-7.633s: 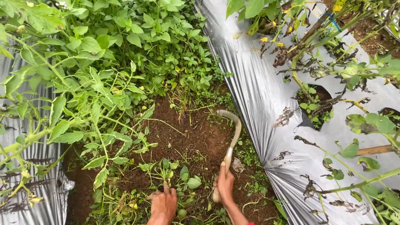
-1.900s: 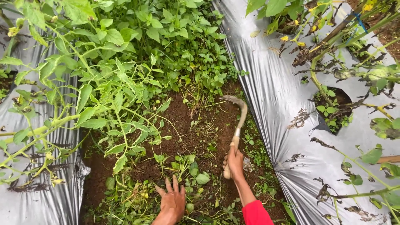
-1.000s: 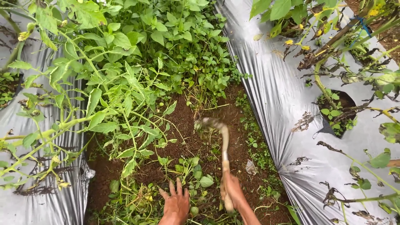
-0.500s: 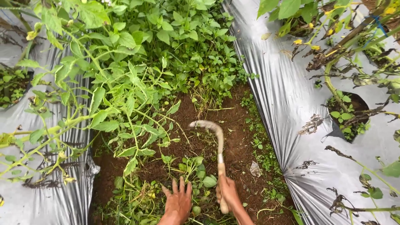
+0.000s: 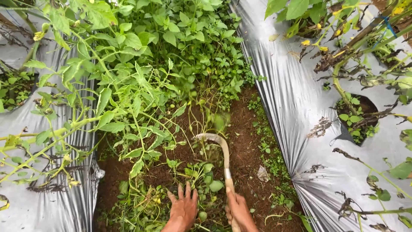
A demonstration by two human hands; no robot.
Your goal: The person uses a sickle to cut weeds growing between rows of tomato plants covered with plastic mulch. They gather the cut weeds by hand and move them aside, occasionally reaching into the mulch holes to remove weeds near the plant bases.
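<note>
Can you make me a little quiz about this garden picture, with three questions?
1. True or false: the right hand grips a curved sickle.
2. What does the left hand rest on? A) cut weeds B) the silver plastic sheet C) a bucket
3. Fill in: the sickle's blade tip points toward the ____ of the picture.

Key: 1 true; 2 A; 3 left

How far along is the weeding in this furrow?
Done: bare soil shows mid-furrow, and cut weeds lie under the left hand. In hand: the right hand grips a sickle, its blade among loose stems. Left: the dense weed patch ahead and small weeds along the plastic sheet.
</note>
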